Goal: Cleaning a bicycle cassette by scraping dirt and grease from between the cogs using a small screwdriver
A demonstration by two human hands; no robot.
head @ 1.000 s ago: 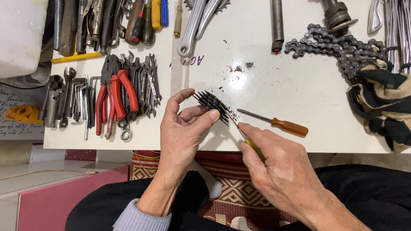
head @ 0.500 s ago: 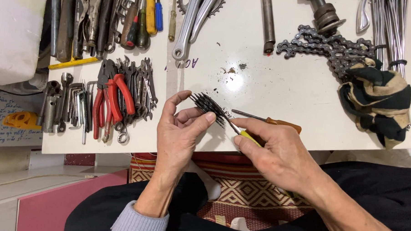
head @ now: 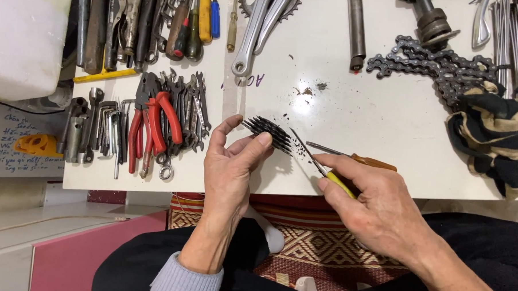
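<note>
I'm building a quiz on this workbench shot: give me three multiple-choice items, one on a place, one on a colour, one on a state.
1. Where do the red pliers lie?
A. left of the left hand
B. under the chain
C. beside the gloves

2. What colour is the handle of the screwdriver in the right hand?
A. blue
B. yellow
C. green

3. How is the cog stack?
A. lying untouched
B. hanging from a hook
C. held by the left hand's fingers

Key: 1 A, they lie among the spanners to the left; 2 B, yellow shows under the fingers; 3 C, thumb and fingers grip it.
</note>
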